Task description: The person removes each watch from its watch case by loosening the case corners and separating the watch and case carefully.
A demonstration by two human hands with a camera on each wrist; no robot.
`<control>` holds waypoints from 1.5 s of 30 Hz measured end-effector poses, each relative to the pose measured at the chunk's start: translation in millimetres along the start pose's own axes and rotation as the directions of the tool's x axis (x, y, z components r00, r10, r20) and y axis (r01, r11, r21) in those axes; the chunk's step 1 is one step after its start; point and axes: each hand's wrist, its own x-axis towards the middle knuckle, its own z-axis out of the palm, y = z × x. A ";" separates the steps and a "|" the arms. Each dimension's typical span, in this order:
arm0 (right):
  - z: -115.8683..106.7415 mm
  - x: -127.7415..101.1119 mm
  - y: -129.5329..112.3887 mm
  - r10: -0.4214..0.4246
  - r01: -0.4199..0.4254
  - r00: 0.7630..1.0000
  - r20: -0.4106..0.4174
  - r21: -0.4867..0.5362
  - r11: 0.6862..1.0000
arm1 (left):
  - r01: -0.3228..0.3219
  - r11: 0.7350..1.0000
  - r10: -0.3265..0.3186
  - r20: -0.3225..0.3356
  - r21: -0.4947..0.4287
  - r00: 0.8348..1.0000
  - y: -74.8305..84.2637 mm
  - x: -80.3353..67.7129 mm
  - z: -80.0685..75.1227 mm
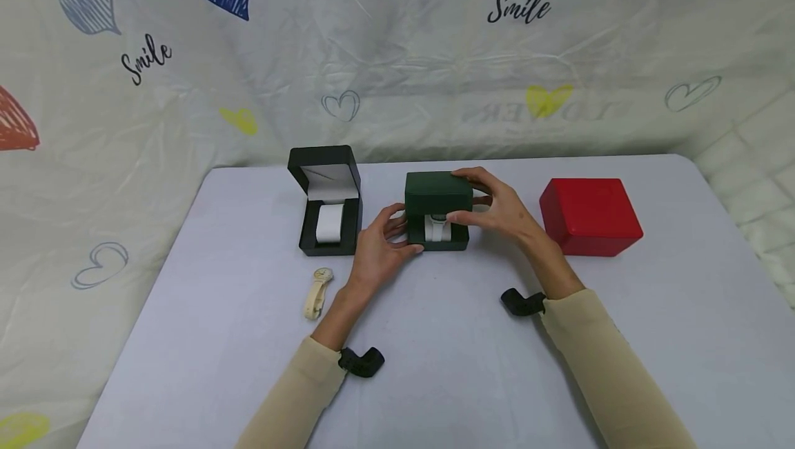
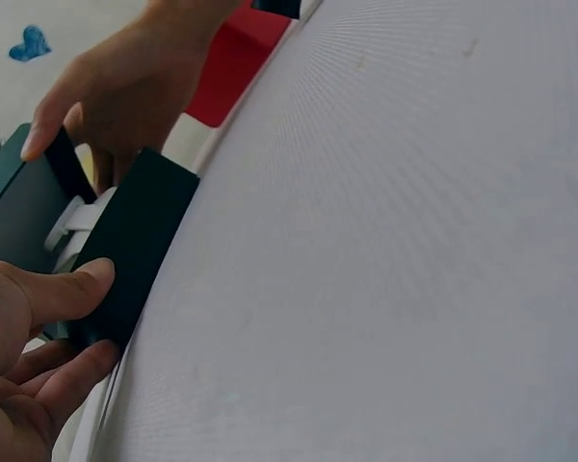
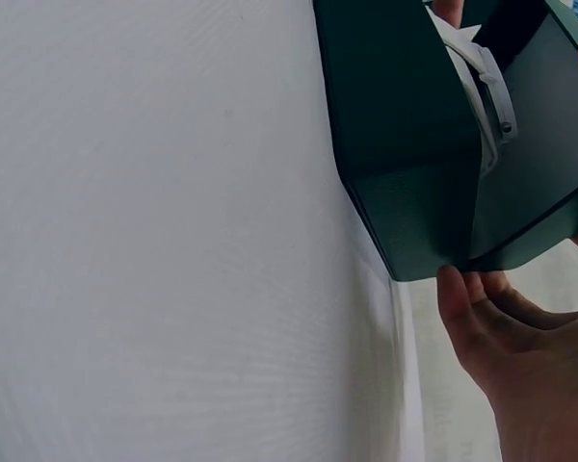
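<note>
Inside green box, white watch.

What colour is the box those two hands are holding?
Dark green box, best seen in the head view.

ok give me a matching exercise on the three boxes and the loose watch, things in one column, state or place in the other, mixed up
Things:
1. green box
2. black box
3. red box
4. cream watch

States or places:
A. lying loose on the table, in front of the black box
B. lid fully shut, untouched, at the far right
C. lid part open, held by the left hand and right hand
D. lid standing open, white cushion inside, no watch on it

Pairs: 1-C, 2-D, 3-B, 4-A
</note>
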 end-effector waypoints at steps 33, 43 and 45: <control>2.2 4.3 3.6 -0.064 0.064 0.997 -0.047 -0.004 0.998 | 0.010 0.999 -0.011 0.012 0.042 1.000 -4.3 1.6 -2.8; 1.1 5.9 -0.9 0.005 -0.009 0.997 -0.075 -0.049 0.999 | 0.022 0.999 -0.023 0.020 0.046 1.000 -3.9 1.7 -2.4; 1.2 6.4 -2.9 0.029 -0.033 0.997 -0.074 -0.048 0.998 | 0.021 0.999 -0.022 0.019 0.050 1.000 -3.9 1.2 -2.5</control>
